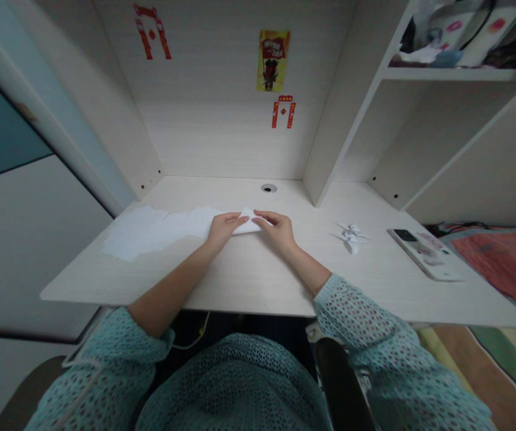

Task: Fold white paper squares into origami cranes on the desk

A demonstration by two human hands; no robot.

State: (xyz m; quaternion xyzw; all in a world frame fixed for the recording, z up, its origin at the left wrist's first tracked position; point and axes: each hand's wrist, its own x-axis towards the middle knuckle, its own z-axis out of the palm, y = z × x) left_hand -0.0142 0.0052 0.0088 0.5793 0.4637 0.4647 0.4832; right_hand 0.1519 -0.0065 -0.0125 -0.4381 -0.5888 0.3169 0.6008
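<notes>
A small folded white paper [249, 222] lies on the pale wooden desk [258, 281], near its middle. My left hand [222, 230] has its fingers curled onto the paper's left edge. My right hand [276, 228] presses its fingertips on the paper's right part. Both hands touch the same sheet from either side.
Several loose white sheets [150, 230] are spread to the left of my hands. A finished folded paper figure [351, 235] sits to the right, and a phone [425, 252] lies beyond it. A shelf divider [330, 149] stands at the back right; a cable hole [269, 188] is behind the paper.
</notes>
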